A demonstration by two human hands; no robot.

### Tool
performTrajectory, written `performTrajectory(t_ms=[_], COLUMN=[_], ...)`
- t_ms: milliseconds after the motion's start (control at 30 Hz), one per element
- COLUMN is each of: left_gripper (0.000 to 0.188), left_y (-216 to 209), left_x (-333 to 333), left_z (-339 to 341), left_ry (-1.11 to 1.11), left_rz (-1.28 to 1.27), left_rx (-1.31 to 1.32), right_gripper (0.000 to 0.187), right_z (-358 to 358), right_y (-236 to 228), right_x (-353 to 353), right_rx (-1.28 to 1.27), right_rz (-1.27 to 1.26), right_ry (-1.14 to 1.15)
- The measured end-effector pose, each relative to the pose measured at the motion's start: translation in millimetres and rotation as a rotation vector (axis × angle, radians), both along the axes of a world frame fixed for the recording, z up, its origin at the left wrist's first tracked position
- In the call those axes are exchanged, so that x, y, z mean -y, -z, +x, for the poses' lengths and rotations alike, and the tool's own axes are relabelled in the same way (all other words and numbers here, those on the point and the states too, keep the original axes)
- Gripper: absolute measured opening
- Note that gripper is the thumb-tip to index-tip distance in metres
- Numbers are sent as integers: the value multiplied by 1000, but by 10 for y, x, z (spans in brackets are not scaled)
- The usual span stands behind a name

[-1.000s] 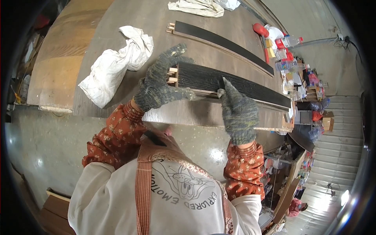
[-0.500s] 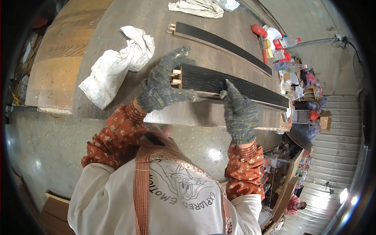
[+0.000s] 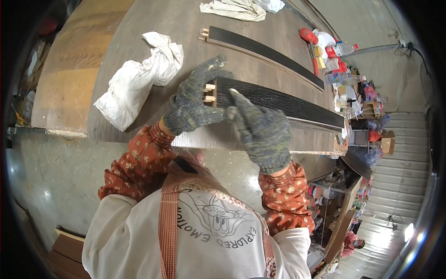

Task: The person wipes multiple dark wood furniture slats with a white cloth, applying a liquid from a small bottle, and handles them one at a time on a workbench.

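Slantwise, black board [image 3: 283, 101], dowelled end [image 3: 215, 89] clamped in left hand [image 3: 193, 104], right hand [image 3: 265, 132] at near edge, its grip unclear.

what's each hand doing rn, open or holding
Left hand: curved around the end of the nearer board; grip unclear.
Right hand: at that board's edge; grip unclear.

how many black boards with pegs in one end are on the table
2. The nearer board lies by the left hand and right hand; the farther board lies beyond it on the table. Others may hide in the clutter at right.
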State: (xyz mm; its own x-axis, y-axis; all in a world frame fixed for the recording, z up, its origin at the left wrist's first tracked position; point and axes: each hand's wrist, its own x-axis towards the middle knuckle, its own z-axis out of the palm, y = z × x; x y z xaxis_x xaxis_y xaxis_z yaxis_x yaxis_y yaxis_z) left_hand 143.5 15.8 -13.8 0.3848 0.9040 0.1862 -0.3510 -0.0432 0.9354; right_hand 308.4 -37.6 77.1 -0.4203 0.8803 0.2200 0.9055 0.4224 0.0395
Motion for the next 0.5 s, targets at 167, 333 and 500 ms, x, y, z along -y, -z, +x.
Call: performTrajectory(t_ms=[167,333,500], left_gripper=[74,59,48], left_y=[-40,473,244], left_x=[-18,-130,-93], left_z=[8,-65,10], left_ry=[-200,131,-78], left_rz=[363,-260,260], left_rx=[-236,261,-53], right_gripper=[40,52,58], right_z=[131,-20,74], right_y=[-48,-38,-104], right_x=[-151,-9,-16], right_rx=[-34,149,20], right_rz=[-160,107,-26], right_ry=[82,-203,-14])
